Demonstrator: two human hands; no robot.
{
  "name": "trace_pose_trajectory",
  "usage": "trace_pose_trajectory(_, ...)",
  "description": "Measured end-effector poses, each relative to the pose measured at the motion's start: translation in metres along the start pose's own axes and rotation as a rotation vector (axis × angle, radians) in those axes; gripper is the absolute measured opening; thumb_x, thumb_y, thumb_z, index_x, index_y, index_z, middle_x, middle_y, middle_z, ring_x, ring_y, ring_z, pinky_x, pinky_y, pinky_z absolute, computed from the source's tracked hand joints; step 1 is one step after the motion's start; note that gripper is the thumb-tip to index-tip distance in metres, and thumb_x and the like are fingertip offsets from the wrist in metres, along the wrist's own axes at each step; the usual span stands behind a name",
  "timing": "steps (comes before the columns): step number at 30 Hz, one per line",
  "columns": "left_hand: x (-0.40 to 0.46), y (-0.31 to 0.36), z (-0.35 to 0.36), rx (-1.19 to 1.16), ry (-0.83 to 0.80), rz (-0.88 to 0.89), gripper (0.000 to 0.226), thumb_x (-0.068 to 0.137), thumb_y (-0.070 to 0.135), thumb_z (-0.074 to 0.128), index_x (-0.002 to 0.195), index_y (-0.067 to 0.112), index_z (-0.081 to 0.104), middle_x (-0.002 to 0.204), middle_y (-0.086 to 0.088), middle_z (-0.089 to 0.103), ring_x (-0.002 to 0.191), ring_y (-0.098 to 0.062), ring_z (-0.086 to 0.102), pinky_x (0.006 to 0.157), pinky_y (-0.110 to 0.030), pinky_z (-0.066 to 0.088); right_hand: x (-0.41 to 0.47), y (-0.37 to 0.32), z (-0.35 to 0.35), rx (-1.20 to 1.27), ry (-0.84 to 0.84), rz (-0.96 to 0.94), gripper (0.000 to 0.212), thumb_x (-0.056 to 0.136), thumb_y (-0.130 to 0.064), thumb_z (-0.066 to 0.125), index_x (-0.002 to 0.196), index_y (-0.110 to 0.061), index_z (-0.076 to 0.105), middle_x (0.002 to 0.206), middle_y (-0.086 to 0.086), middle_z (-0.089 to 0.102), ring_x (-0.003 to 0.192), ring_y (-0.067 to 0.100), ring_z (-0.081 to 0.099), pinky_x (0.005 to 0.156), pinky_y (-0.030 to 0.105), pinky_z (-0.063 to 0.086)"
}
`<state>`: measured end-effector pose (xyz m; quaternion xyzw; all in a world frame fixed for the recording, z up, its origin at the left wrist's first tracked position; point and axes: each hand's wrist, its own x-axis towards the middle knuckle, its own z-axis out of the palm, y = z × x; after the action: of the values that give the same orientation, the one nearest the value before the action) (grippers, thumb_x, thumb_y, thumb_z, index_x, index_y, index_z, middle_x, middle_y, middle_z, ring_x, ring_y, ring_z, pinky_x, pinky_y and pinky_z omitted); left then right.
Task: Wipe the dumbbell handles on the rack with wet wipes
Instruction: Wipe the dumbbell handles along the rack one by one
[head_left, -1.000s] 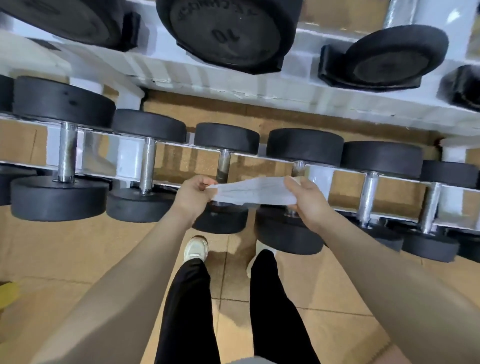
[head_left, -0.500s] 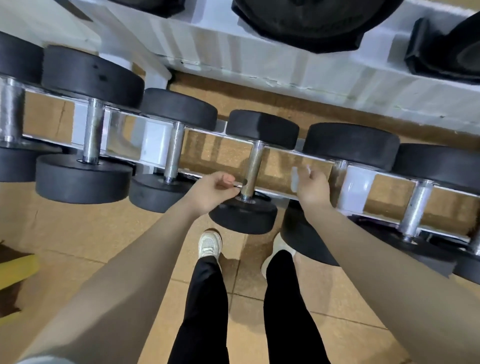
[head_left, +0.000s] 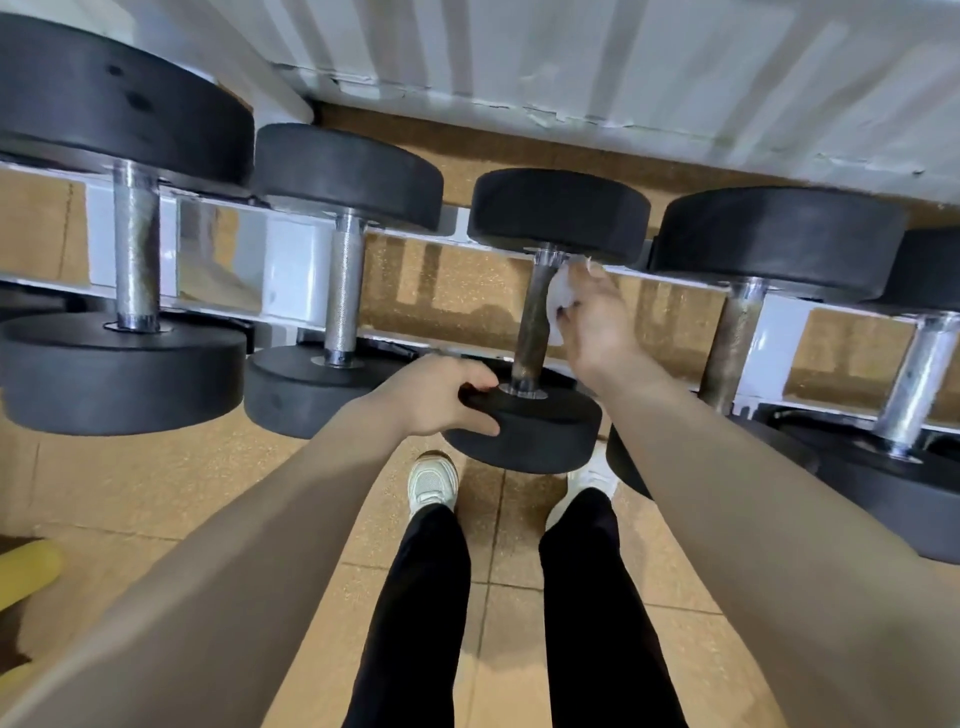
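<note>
- Left hand (head_left: 436, 397): fingers curled over the rim of the dumbbell's near weight (head_left: 524, 431).
- Right hand (head_left: 597, 322): fingers bunched, pressing a wet wipe (head_left: 561, 299) against the dumbbell handle (head_left: 532, 322).

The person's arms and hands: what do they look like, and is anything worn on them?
Both forearms are bare right down to the wrists, with no sleeves in view. The left hand and the right hand carry no gloves, and no watch, ring or bracelet shows on them. Lower in the view the person wears black trousers and pale, whitish trainers.
</note>
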<state>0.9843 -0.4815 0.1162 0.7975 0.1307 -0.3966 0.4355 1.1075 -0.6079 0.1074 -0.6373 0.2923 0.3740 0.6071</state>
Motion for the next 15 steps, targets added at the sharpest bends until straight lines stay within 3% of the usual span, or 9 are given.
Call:
trace_pose_trajectory(4, 0.002, -0.004, 0.001, -0.01, 0.01, 0.008, 0.062, 0.075, 0.032, 0.076, 0.13, 0.016, 0.053, 0.132, 0.001, 0.056, 0.121, -0.012, 0.05, 0.096, -0.017, 0.034, -0.003, 0.031, -0.012, -0.477, -0.238, -0.093, 0.036, 0.096, -0.027, 0.051, 0.13, -0.015, 0.05, 0.12, -0.001, 0.055, 0.11, 0.015, 0.051, 0.099, 0.033, 0.035)
trace_pose_trajectory(7, 0.001, -0.005, 0.004, -0.04, 0.033, 0.009, 0.062, 0.074, 0.031, 0.076, 0.129, 0.015, 0.053, 0.131, 0.0, 0.056, 0.12, -0.012, 0.051, 0.096, -0.018, 0.034, -0.005, 0.052, -0.022, -0.643, -0.306, -0.093, 0.015, 0.092, -0.026, 0.058, 0.106, -0.02, 0.06, 0.096, -0.008, 0.055, 0.092, 0.01, 0.049, 0.089, 0.027, 0.035)
trace_pose_trajectory(11, 0.002, -0.007, 0.005, -0.06, 0.041, 0.007, 0.062, 0.073, 0.031, 0.077, 0.128, 0.015, 0.053, 0.131, 0.001, 0.057, 0.12, -0.012, 0.051, 0.096, -0.019, 0.035, -0.003, 0.033, -0.016, -0.392, -0.212, -0.122, 0.032, 0.091, -0.023, 0.06, 0.116, -0.003, 0.059, 0.094, 0.001, 0.06, 0.081, 0.01, 0.056, 0.079, 0.024, 0.044)
trace_pose_trajectory(13, 0.003, -0.008, 0.005, -0.067, 0.044, 0.008, 0.062, 0.073, 0.031, 0.077, 0.128, 0.016, 0.054, 0.13, 0.001, 0.057, 0.12, -0.011, 0.051, 0.095, -0.018, 0.035, -0.001, 0.017, -0.012, -0.25, -0.225, -0.196, 0.016, 0.092, -0.022, 0.058, 0.093, -0.007, 0.065, 0.073, 0.01, 0.054, 0.065, 0.018, 0.055, 0.074, 0.03, 0.051)
trace_pose_trajectory(15, 0.003, -0.01, 0.006, -0.072, 0.048, 0.008, 0.062, 0.072, 0.031, 0.077, 0.128, 0.017, 0.054, 0.129, 0.002, 0.058, 0.119, -0.011, 0.051, 0.094, -0.018, 0.035, 0.006, 0.012, -0.009, -0.233, -0.231, -0.28, 0.019, 0.091, -0.022, 0.06, 0.073, -0.017, 0.067, 0.068, 0.013, 0.051, 0.068, 0.024, 0.051, 0.085, 0.039, 0.048)
